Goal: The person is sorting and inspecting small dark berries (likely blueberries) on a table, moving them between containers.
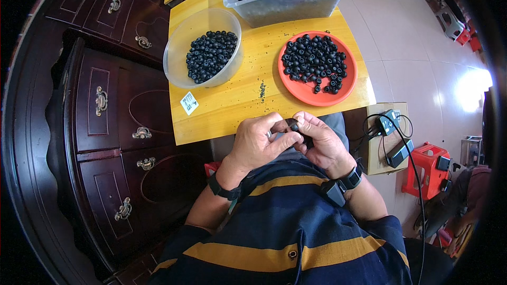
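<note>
My left hand [259, 141] and my right hand [323, 142] meet in front of the table's near edge. Both are closed, fingertips pinched around a small black round part [293, 125]; some of it is hidden by the fingers. Just beyond my right hand lies an orange-red plate [303, 95] with many loose black ring-like parts [315, 58] on it. Farther left, a translucent round bowl [174, 53] holds a heap of the same black parts [211, 55].
A large clear plastic bin [288, 9] full of black parts stands at the back of the yellow table [253, 111]. Black crumbs and a white label [189, 103] lie on it. Dark wooden drawers [113, 105] border the left; a cardboard box [377, 153] with cables and a red stool [422, 171] are right.
</note>
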Motion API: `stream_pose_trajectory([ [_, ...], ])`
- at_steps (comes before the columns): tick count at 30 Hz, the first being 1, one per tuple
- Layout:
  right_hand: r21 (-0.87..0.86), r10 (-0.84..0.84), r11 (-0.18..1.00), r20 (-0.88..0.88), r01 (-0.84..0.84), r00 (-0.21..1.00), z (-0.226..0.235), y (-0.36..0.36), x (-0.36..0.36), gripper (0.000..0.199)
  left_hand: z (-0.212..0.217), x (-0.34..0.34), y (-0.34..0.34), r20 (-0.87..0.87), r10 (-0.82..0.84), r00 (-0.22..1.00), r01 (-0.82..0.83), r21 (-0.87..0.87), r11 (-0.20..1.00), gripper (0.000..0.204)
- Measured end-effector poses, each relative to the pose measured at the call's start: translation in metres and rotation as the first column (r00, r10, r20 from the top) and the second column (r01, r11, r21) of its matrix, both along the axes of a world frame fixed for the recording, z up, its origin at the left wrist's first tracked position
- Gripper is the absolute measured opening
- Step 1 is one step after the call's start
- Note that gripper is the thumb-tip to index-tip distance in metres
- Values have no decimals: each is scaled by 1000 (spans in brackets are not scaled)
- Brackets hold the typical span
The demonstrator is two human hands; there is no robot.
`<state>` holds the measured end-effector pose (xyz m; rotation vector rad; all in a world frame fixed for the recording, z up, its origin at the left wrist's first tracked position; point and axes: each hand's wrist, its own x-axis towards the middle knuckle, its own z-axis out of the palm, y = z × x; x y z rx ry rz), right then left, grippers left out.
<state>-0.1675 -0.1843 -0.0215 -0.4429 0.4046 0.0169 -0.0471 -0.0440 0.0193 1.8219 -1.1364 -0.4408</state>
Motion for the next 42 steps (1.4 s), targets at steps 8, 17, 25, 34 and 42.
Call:
stream_pose_trajectory([
  [8, -26, 36, 999, -7, -36, 999, -3, 3, -2, 10, -8, 3, 3, -219, 25, 976, -26, -4, 1000, 21],
  [17, 40, 55, 998, -29, -54, 998, -8, 4, 2, 9, 5, -8, 0, -267, 57, 962, -80, -75, 994, 15],
  [25, 55, 51, 997, -44, -49, 998, -9, 8, 5, 12, 4, 5, 2, 237, 43, 971, -41, -11, 999, 17],
  [34, 430, -38, 903, 50, 13, 998, -9, 2, 7, 51, 49, 60, 15, 161, 448, 879, -378, -337, 862, 31],
  [42, 471, -100, 882, 111, 36, 989, -12, 5, 9, 52, -4, -16, 7, 152, 72, 986, -91, 121, 988, 26],
])
